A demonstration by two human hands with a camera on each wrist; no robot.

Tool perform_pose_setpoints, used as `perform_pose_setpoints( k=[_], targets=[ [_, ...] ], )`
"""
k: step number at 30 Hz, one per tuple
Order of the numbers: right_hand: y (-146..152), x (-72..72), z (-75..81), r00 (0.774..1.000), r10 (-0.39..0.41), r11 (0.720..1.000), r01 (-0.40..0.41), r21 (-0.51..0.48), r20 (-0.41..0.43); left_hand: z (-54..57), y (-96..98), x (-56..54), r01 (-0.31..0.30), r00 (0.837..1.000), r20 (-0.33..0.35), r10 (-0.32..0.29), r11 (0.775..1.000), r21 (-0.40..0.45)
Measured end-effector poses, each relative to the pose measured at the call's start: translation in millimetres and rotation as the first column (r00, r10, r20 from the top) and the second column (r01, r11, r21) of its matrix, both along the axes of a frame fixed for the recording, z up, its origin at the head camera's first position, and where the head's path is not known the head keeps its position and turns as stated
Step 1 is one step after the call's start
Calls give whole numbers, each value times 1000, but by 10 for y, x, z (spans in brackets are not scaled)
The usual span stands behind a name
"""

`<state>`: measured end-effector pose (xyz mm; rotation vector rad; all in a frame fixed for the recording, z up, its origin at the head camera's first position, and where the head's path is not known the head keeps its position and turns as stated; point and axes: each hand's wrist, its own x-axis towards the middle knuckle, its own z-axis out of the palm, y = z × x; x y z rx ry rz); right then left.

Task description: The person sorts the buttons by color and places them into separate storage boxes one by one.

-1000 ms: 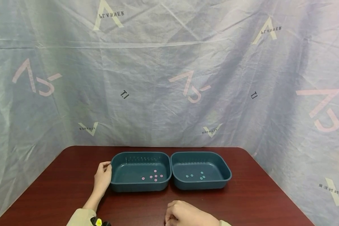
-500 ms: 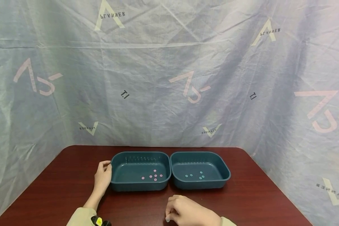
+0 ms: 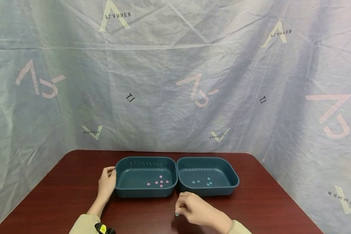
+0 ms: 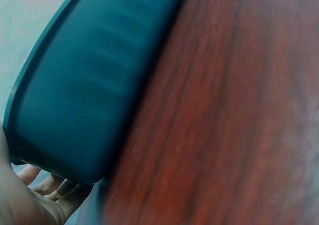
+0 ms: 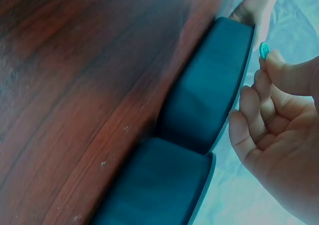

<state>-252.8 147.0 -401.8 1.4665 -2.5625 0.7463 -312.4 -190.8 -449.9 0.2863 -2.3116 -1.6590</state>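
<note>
My right hand (image 3: pixel 196 209) pinches a small teal button (image 5: pixel 264 50) between thumb and forefinger, in front of the trays and above the table. My left hand (image 3: pixel 106 184) holds the left end of the left dark teal tray (image 3: pixel 144 193), fingers around its outer wall at the rim. Several pink buttons (image 3: pixel 161 182) lie toward the right side of that tray's floor. Beside it, the right tray (image 3: pixel 209 191) has several teal buttons (image 3: pixel 208 184) spread over its floor.
Both trays stand end to end on a reddish-brown wooden table (image 3: pixel 140 214). A grey printed cloth (image 3: pixel 158 81) hangs behind the table and along its sides.
My right hand has risen from near the table's front edge toward the trays, and the teal button now shows at its fingertips. My left hand stays at the left tray.
</note>
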Motion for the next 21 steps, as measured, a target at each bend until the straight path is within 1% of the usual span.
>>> perform_pose_setpoints(
  k=[3, 5, 8, 10, 12, 16, 21],
  targets=[
    [19, -26, -2, 999, -44, 998, 43, -44, -13, -6, -2, -2, 2, 1000, 0, -2, 1000, -2],
    [31, -50, -2, 996, -87, 993, 87, -80, 5, -10, -4, -3, 7, 1000, -1, -7, 1000, -1],
    [49, -84, 2, 986, -160, 978, 166, -127, 53, -14, -6, -4, 10, 1000, -3, -10, 1000, -2],
    [62, -105, 4, 974, -203, 964, 217, -151, 104, -17, -7, -6, 7, 1000, -3, -7, 1000, -3],
    [72, -126, 2, 963, -241, 951, 259, -168, 122, -17, -7, -5, 4, 1000, -1, -4, 1000, -6],
    [91, -159, 3, 947, -298, 927, 317, -198, 120, -18, -11, -3, 10, 1000, 2, -10, 1000, -6],
    [111, -195, 1, 934, -344, 906, 356, -229, 93, -19, -15, -5, 15, 1000, 0, -15, 1000, -7]
  ],
)
